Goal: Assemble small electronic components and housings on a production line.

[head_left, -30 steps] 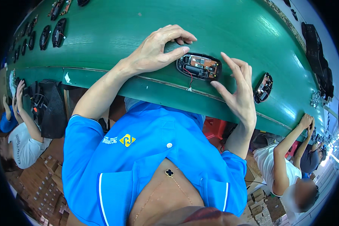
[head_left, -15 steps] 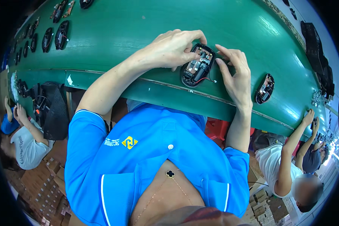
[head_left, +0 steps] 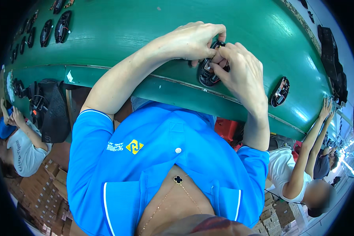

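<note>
A black computer-mouse base point(head_left: 208, 74) with its circuit board showing is tilted up at the near edge of the green conveyor belt point(head_left: 145, 27). My left hand point(head_left: 194, 41) grips its top and far side. My right hand point(head_left: 242, 72) holds its right side, fingertips pressed into the open shell against my left fingers. Most of the part is hidden by both hands.
Another open mouse base point(head_left: 279, 92) lies on the belt to the right. Several black shells point(head_left: 61, 25) lie in a row at the far left. One seated person point(head_left: 21, 141) works at left, another point(head_left: 303, 169) at right. Cardboard boxes point(head_left: 43, 188) cover the floor.
The mouse base lay flat on the belt with my hands spread beside it. Both hands then closed on it, tilted it up and drew it toward the belt's near edge.
</note>
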Action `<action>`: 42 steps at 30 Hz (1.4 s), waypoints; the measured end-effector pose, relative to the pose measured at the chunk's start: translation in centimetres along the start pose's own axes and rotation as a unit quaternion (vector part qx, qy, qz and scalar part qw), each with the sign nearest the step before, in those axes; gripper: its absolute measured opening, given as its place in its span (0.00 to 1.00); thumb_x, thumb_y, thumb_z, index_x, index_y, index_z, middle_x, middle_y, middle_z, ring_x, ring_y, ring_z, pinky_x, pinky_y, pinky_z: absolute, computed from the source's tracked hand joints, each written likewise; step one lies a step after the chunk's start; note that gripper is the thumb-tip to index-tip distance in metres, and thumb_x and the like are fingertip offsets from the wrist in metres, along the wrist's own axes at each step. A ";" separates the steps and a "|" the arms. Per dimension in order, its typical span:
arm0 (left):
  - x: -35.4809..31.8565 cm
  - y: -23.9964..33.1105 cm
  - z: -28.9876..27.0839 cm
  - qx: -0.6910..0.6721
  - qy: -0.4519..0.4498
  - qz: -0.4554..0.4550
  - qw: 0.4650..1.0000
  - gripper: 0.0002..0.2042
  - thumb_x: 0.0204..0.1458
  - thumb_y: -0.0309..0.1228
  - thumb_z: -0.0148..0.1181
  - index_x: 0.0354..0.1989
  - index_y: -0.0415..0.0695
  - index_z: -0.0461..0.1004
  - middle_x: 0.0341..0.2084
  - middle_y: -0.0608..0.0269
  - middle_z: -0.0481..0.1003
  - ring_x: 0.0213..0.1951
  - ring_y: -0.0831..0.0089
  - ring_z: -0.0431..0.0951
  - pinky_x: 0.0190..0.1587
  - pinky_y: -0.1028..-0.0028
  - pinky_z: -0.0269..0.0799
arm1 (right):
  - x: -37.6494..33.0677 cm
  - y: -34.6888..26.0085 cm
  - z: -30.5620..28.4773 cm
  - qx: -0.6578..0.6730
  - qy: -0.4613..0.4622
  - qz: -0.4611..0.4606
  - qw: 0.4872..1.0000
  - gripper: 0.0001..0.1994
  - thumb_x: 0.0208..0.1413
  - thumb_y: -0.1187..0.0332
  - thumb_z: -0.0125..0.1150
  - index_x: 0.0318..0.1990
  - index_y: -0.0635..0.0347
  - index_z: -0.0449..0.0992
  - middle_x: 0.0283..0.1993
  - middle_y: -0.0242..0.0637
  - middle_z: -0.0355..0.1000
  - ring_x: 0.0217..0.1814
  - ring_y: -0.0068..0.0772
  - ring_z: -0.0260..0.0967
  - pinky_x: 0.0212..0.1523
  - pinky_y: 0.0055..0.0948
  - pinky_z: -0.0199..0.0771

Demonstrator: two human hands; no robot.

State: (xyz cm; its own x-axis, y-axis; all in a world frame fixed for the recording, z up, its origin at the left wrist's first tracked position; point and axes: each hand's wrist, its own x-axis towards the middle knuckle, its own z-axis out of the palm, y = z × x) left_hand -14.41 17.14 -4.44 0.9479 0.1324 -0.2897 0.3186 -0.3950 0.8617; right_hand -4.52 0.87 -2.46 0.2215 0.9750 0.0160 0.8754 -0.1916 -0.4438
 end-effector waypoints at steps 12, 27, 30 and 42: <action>0.5 0.1 0.6 0.029 0.003 0.019 0.999 0.13 0.51 0.21 0.62 0.46 0.37 0.72 0.19 0.56 0.78 0.12 0.70 0.75 0.12 0.77 0.67 | -0.1 0.7 -0.2 -0.050 0.022 -0.056 0.997 0.06 0.45 0.72 0.71 0.30 0.58 0.78 0.31 0.31 0.72 0.34 0.30 0.67 0.36 0.28 0.68; 0.4 0.0 0.7 0.030 0.015 0.013 0.999 0.16 0.51 0.24 0.67 0.48 0.37 0.72 0.17 0.60 0.75 0.13 0.73 0.73 0.14 0.76 0.63 | -7.9 1.9 2.1 0.360 0.163 0.212 0.894 0.09 0.55 0.75 0.69 0.43 0.63 0.81 0.39 0.33 0.81 0.35 0.24 0.70 0.41 0.23 0.73; 0.4 0.0 1.0 0.029 0.014 0.014 0.999 0.16 0.51 0.24 0.67 0.47 0.38 0.72 0.17 0.61 0.75 0.13 0.73 0.73 0.14 0.77 0.63 | -6.5 -0.2 2.5 0.432 0.223 0.198 0.851 0.08 0.56 0.77 0.68 0.42 0.64 0.81 0.41 0.35 0.82 0.35 0.23 0.71 0.41 0.22 0.73; 0.8 -0.7 0.8 0.029 0.021 0.008 0.999 0.15 0.52 0.25 0.67 0.47 0.38 0.72 0.17 0.62 0.75 0.13 0.73 0.74 0.14 0.77 0.63 | -4.3 -1.2 4.6 0.324 0.218 0.116 0.913 0.13 0.57 0.80 0.64 0.49 0.63 0.83 0.42 0.36 0.79 0.44 0.26 0.71 0.47 0.22 0.69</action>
State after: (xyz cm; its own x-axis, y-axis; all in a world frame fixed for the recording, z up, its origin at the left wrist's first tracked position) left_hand -13.91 16.75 -5.60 0.9523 0.1640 -0.2574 0.3043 -0.4490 0.8401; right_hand -8.54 -2.59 -6.13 0.6422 0.7521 0.1478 0.3771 -0.1421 -0.9152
